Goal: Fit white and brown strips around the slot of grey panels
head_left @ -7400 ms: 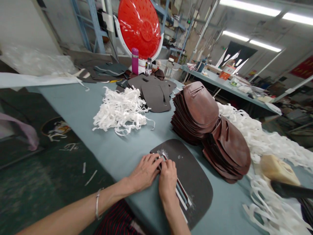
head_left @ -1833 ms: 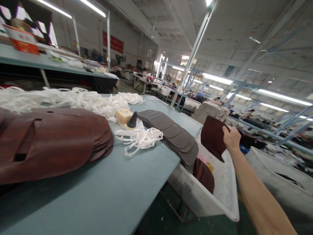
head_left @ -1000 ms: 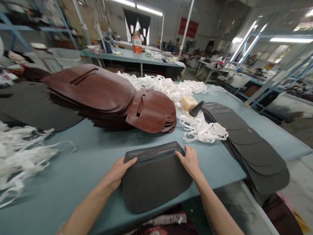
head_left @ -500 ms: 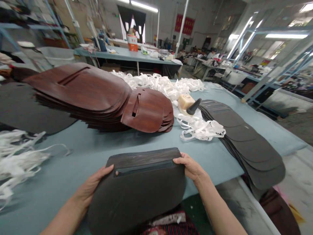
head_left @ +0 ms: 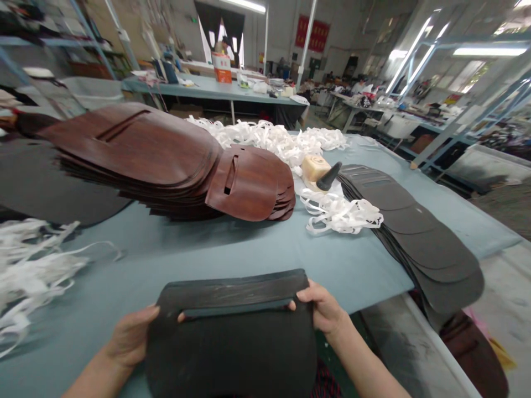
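A black leather-like panel (head_left: 232,348) with rounded lower corners and a long slot near its upper edge is held up at the near side of the table. My left hand (head_left: 130,334) grips its left edge, thumb on the front face. On the opposite edge, my right hand (head_left: 326,307) pinches it the same way. Fingertips from behind show through both ends of the slot. Past the panel lies a brown slotted piece (head_left: 249,185) on a small pile, beside a taller stack of brown panels (head_left: 141,146).
More black panels (head_left: 415,237) lie fanned along the table's right side. White tape strips (head_left: 344,213) sit near a cream block (head_left: 315,167) and a dark horn-shaped object (head_left: 329,177). Another white strip heap (head_left: 37,271) is at left. The blue-covered table (head_left: 166,257) ends close to me.
The black panel has come down and nearer to me, and its slot now gapes wider. My left hand has shifted left and lower; my right hand has dropped slightly.
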A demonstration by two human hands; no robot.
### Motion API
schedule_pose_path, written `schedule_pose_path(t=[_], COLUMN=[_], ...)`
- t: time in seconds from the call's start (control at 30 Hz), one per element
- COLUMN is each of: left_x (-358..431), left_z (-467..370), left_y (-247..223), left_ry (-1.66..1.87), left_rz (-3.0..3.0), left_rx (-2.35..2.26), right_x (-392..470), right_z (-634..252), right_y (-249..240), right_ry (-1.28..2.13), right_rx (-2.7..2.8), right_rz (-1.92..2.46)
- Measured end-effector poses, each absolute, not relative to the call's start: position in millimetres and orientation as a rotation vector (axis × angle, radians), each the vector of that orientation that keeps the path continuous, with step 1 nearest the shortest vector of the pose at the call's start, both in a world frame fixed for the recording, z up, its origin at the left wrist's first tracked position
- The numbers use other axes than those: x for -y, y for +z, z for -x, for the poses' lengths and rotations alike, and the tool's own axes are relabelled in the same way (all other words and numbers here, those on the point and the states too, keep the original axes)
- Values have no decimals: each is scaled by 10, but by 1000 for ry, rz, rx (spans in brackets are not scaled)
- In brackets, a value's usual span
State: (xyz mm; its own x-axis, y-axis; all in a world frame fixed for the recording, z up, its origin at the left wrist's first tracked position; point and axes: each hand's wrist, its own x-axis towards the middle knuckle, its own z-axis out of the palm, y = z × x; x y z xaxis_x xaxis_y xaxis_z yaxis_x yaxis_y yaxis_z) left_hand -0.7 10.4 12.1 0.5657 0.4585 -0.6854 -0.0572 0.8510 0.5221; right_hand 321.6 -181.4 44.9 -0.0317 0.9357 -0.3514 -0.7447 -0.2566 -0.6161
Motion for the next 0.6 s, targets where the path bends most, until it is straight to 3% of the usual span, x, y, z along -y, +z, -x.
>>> schedule_pose_path(t=[0.13,0.3,0.6], left_x=[59,142,-5], left_z=[-200,-440,-356], left_y=[383,547,299], left_ry=[195,322,309], left_rz=[-691,-1060,-1198], left_rx=[-953,-1006,-986], right_x=[1816,1743,1674], right_z=[-3191,-3198,-3244], right_y=[560,541,499], right_ry=[1534,1384,1199], right_rx=[410,488,605], right_rz=[1065,1281,1404])
